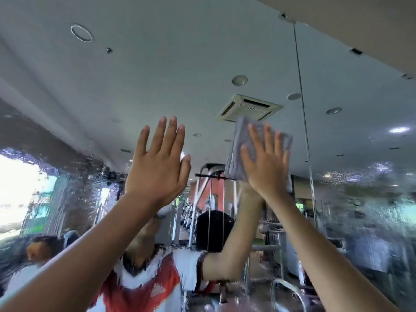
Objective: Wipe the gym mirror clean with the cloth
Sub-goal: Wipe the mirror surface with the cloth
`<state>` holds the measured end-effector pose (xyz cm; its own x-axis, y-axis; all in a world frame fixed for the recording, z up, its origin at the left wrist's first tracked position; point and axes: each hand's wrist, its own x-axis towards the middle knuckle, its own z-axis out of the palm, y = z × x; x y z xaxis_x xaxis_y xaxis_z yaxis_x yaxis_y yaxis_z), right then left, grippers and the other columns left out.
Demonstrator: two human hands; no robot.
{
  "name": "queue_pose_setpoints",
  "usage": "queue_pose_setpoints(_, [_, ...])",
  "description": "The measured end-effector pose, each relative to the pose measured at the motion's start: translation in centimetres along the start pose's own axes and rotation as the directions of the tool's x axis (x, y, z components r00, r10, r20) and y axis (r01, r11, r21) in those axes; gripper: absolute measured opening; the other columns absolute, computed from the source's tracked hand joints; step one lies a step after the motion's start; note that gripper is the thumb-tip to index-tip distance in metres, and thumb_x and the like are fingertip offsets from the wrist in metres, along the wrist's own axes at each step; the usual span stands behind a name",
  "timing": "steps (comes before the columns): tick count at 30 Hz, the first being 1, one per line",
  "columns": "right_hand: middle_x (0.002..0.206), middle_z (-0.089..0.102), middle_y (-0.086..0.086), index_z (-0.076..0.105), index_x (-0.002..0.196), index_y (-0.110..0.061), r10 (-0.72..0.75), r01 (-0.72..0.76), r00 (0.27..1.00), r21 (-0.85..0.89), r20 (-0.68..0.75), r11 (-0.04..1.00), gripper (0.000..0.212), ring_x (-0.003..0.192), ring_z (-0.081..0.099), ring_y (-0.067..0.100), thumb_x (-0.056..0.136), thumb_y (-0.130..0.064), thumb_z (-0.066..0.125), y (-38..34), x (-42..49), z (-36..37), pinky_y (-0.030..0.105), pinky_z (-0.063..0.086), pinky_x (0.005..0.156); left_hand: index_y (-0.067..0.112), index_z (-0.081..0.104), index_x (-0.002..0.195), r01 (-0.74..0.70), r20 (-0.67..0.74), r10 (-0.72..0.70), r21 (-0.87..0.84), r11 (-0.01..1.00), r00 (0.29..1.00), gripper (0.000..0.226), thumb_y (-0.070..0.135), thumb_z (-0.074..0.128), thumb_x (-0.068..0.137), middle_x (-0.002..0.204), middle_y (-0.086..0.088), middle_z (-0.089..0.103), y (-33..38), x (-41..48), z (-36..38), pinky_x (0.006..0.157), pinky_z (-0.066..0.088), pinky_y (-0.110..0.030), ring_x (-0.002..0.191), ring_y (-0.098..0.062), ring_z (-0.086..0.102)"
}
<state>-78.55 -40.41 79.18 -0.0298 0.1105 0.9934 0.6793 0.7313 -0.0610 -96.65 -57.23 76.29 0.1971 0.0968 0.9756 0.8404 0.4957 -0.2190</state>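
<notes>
The gym mirror (112,91) fills the view, wet and streaked with drops across its lower half. My right hand (265,163) is raised with straight fingers and presses a folded grey cloth (238,152) flat against the glass, near the middle right. My left hand (157,163) is raised beside it with fingers straight and spread, palm against or just off the glass; contact is unclear. Both arms reach upward from the bottom corners.
A vertical seam (302,104) between mirror panels runs just right of the cloth. The mirror reflects my own arms, gym machines (211,199), a ceiling air vent (249,108), and another person (38,248) at lower left.
</notes>
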Motion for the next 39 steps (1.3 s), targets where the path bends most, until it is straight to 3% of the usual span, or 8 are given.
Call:
queue_pose_setpoints(4, [0.167,-0.004,0.004,-0.002,0.157,-0.036,0.179,-0.178,0.984,0.05,-0.012,0.983,0.066,0.153,-0.006,0.032,0.095,-0.059,0.005,-4.8,2.5,0.0,0.057,-0.004,0.121,0.007,0.021,0.157,0.005,-0.001,-0.005,0.01,1.0,1.0,0.066,0.042,0.01,0.103,0.165,-0.013,0.017,-0.3,0.0,0.0,0.123,0.007,-0.05,0.154,-0.027,0.012])
queue_pose_setpoints(8, [0.165,-0.007,0.002,-0.002,0.153,-0.037,-0.196,0.196,0.981,0.032,-0.005,0.98,0.06,0.153,-0.007,0.03,0.099,-0.06,0.004,-6.4,-3.1,0.1,0.049,-0.013,0.121,0.007,0.025,0.157,-0.024,0.005,0.024,0.003,1.0,1.0,0.065,0.039,0.012,0.103,0.164,-0.017,0.02,-0.1,-0.7,-0.2,0.122,0.01,-0.052,0.154,-0.031,0.015])
queue_pose_setpoints(11, [0.167,0.007,0.004,0.011,0.156,-0.036,-0.42,0.419,0.907,0.019,0.03,0.908,0.059,0.153,0.003,0.029,0.102,-0.06,0.011,-2.4,-6.6,0.4,0.056,0.002,0.123,0.009,0.028,0.157,-0.054,0.007,0.054,0.013,0.998,0.999,0.063,0.037,0.017,0.102,0.163,-0.019,0.022,0.0,-2.1,-0.4,0.121,0.012,-0.054,0.153,-0.034,0.018])
queue_pose_setpoints(19, [0.165,-0.008,0.002,-0.002,0.156,-0.035,0.157,-0.158,0.987,0.054,0.021,0.986,0.068,0.152,-0.006,0.03,0.094,-0.062,0.002,-3.4,-0.4,0.2,0.054,-0.005,0.122,0.01,0.025,0.158,-0.013,0.015,0.013,0.027,1.0,1.0,0.064,0.041,0.017,0.103,0.165,-0.019,0.017,0.7,-2.8,0.1,0.122,0.007,-0.054,0.154,-0.034,0.012])
queue_pose_setpoints(27, [0.167,0.003,0.002,0.011,0.157,-0.036,-0.381,0.379,0.923,0.039,0.049,0.925,0.059,0.154,-0.001,0.027,0.102,-0.058,0.016,-3.1,-8.2,0.4,0.045,-0.011,0.122,0.01,0.031,0.156,-0.037,-0.008,0.037,0.032,0.999,0.999,0.063,0.043,0.019,0.104,0.163,-0.018,0.023,0.4,-2.8,0.0,0.122,0.009,-0.051,0.152,-0.034,0.019])
queue_pose_setpoints(29, [0.167,0.005,0.003,0.015,0.157,-0.035,-0.353,0.352,0.934,0.023,0.059,0.936,0.061,0.153,0.0,0.026,0.101,-0.06,0.015,-0.6,-7.8,0.3,0.047,-0.007,0.122,0.011,0.033,0.156,-0.045,-0.001,0.045,0.044,0.998,0.999,0.063,0.044,0.022,0.103,0.162,-0.018,0.025,0.2,-2.7,-0.1,0.12,0.009,-0.05,0.151,-0.035,0.022])
queue_pose_setpoints(35, [0.165,-0.009,0.002,0.001,0.157,-0.034,0.141,-0.146,0.989,0.105,0.045,0.984,0.069,0.152,-0.009,0.029,0.094,-0.059,0.005,-3.9,-0.2,-0.4,0.056,-0.006,0.121,0.014,0.035,0.156,-0.122,-0.014,0.123,0.055,0.991,0.992,0.065,0.047,0.025,0.101,0.163,-0.016,0.026,-1.0,-3.0,-0.3,0.119,0.017,-0.05,0.151,-0.032,0.025])
queue_pose_setpoints(39, [0.164,-0.012,0.003,0.0,0.155,-0.034,-0.147,0.146,0.989,0.076,0.018,0.986,0.064,0.152,-0.009,0.031,0.096,-0.058,0.006,-7.5,-2.3,0.0,0.053,-0.008,0.122,0.013,0.036,0.155,-0.118,-0.052,0.12,0.048,0.992,0.991,0.065,0.047,0.028,0.1,0.163,-0.014,0.027,-1.2,-3.0,-0.2,0.119,0.018,-0.051,0.151,-0.031,0.026])
